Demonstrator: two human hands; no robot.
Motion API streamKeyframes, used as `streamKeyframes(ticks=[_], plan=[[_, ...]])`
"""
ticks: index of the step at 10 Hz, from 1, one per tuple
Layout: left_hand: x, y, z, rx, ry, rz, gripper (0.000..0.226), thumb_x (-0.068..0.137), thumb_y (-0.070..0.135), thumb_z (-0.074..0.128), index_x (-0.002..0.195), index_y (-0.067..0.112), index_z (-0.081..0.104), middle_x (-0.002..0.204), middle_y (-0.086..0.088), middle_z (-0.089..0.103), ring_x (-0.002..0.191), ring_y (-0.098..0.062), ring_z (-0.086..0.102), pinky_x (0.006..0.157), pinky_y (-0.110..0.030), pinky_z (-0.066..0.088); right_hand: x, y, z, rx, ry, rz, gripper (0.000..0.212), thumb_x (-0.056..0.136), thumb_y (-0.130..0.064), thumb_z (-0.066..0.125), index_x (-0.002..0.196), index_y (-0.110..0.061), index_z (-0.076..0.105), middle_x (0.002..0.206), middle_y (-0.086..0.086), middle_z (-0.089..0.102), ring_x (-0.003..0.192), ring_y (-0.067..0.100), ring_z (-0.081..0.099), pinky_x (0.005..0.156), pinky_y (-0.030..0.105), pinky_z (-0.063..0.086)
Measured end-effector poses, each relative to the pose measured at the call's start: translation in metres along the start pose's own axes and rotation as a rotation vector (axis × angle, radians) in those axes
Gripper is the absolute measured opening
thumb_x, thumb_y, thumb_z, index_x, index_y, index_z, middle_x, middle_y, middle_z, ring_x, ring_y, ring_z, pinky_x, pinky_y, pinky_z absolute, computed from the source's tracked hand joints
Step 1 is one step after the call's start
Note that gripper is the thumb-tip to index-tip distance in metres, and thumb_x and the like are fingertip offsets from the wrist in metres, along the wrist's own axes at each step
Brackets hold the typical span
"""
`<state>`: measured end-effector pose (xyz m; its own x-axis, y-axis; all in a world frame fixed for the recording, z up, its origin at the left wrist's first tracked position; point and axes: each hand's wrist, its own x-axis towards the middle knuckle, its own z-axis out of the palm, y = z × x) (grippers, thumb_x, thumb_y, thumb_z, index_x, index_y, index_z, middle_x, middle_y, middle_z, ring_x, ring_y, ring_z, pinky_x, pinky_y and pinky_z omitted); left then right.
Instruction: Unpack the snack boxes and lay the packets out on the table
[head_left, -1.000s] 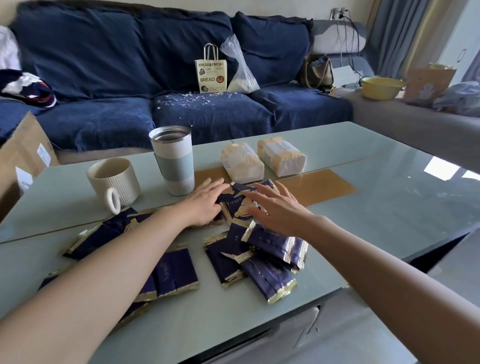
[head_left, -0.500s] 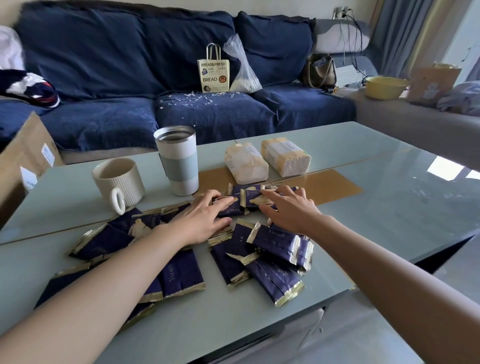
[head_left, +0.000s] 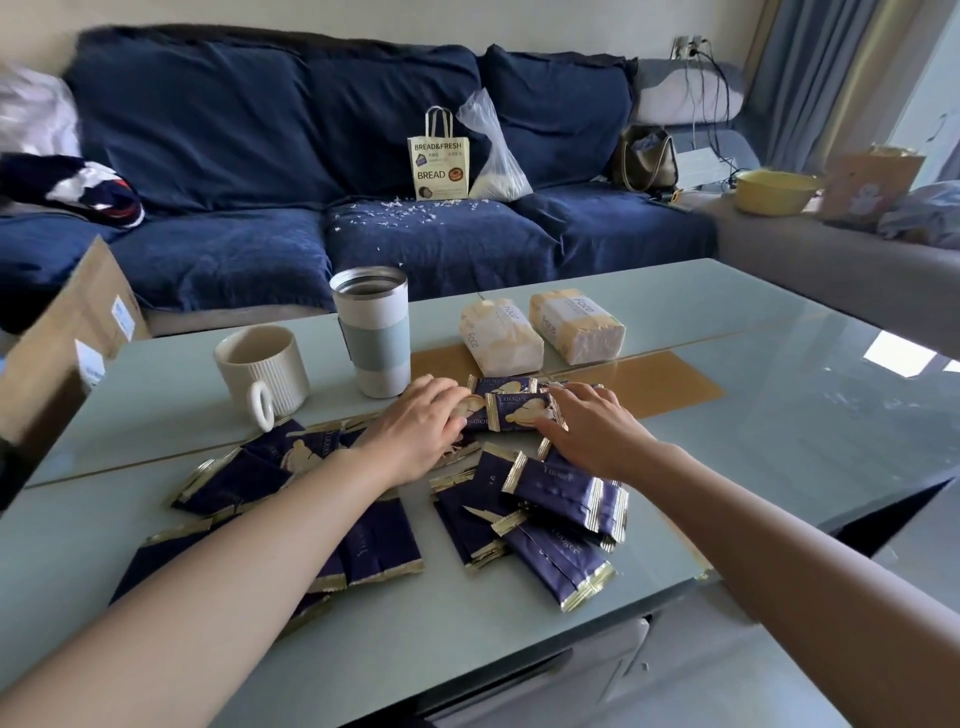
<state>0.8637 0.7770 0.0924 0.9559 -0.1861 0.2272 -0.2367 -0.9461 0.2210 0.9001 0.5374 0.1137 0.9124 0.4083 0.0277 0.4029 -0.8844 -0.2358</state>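
Observation:
Several dark blue snack packets with gold ends lie spread over the glass table (head_left: 779, 415). One loose pile (head_left: 550, 525) sits at the near middle, another group (head_left: 244, 473) at the left under my left forearm. Two packets (head_left: 514, 408) with a picture side up lie between my hands. My left hand (head_left: 421, 426) rests flat on packets at their left, fingers fairly straight. My right hand (head_left: 592, 426) lies palm down at their right end, fingertips touching the packets. No snack box is in view.
A ribbed cream mug (head_left: 260, 374) and a white tumbler (head_left: 371, 332) stand left of my hands. Two tissue packs (head_left: 540, 332) lie behind the packets. A cardboard box (head_left: 57, 332) leans at the far left. A blue sofa holds a bread bag (head_left: 440, 161).
Both hands have drawn back toward me a little and lie flatter on the packets. The two picture-side packets now lie straighter, side by side, between my hands.

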Motion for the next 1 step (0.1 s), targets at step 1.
streamKeyframes(ticks=[1], plan=[[-0.0111,0.0023,-0.0146,0.018,-0.002,-0.033,0.042,0.103,0.028,0.036,0.143,0.015,0.040,0.148,-0.001,0.040,0.141,-0.020,0.028,0.115,-0.037,0.027,0.0023,-0.0024,0.0016,-0.013,0.026,-0.049,0.053,0.097,-0.051,0.039,0.136,-0.016,0.044,0.148,0.010,0.043,0.137,0.035,0.033,0.112,0.048,0.031]])
